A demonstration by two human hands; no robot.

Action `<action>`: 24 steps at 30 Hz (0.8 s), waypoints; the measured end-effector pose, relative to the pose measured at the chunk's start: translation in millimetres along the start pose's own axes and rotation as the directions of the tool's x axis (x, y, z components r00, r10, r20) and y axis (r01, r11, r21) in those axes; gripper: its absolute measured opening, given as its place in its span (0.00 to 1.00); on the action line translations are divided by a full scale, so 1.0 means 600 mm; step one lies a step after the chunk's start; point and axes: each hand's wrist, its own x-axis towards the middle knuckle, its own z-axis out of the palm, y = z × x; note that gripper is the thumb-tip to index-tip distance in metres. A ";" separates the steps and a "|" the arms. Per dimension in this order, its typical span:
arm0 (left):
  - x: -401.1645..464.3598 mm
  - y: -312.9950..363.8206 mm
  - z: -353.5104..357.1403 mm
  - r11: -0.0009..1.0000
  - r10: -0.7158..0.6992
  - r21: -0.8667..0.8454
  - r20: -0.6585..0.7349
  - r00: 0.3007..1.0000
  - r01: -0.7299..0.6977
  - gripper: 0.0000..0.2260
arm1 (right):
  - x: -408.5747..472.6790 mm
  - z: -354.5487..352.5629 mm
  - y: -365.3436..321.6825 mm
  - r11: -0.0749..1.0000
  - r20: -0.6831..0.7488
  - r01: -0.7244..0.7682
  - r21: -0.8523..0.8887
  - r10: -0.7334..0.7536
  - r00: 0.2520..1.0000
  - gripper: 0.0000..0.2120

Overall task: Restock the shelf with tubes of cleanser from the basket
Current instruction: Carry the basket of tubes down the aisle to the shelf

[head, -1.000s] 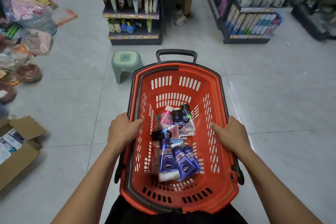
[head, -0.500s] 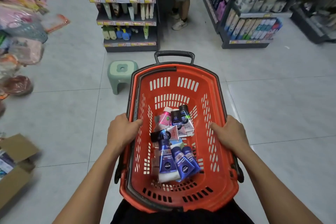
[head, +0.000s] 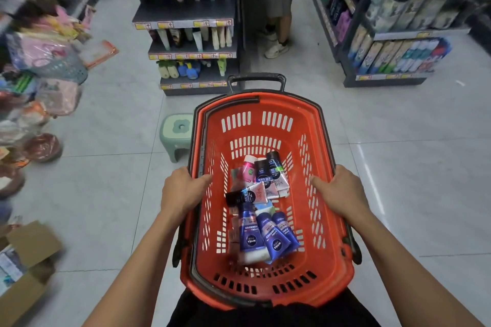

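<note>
The person carries the red basket (head: 265, 220) out in front, long way pointing ahead. The left hand (head: 183, 191) grips the left rim and the right hand (head: 342, 194) grips the right rim, fingers curled over the edges. The tubes of cleanser (head: 261, 210) lie in a heap on the basket bottom, between the two hands and lower down, about as near to one as the other. The blue tubes (head: 268, 236) lie flat, caps pointing ahead. The shelf (head: 196, 48) stands ahead, a little left.

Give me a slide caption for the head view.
Both hands, left and right, grip the red basket of cleanser tubes facing the shelf.
</note>
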 end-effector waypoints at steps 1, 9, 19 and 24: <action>0.012 0.019 0.008 1.000 -0.004 -0.003 -0.005 1.000 0.004 0.19 | 0.023 -0.011 -0.002 1.000 0.002 0.009 0.000 -0.009 1.000 0.25; 0.106 0.152 0.060 0.998 -0.002 0.062 -0.036 0.999 0.004 0.14 | 0.173 -0.069 -0.003 1.000 0.006 0.005 -0.010 -0.005 1.000 0.26; 0.258 0.225 0.074 0.999 -0.010 0.053 0.025 1.000 0.009 0.11 | 0.335 -0.063 -0.070 1.000 0.032 -0.012 0.002 0.012 0.999 0.24; 0.387 0.271 0.054 0.999 -0.017 0.048 0.067 0.998 0.014 0.15 | 0.429 -0.056 -0.143 0.999 0.022 -0.043 0.008 0.043 0.999 0.26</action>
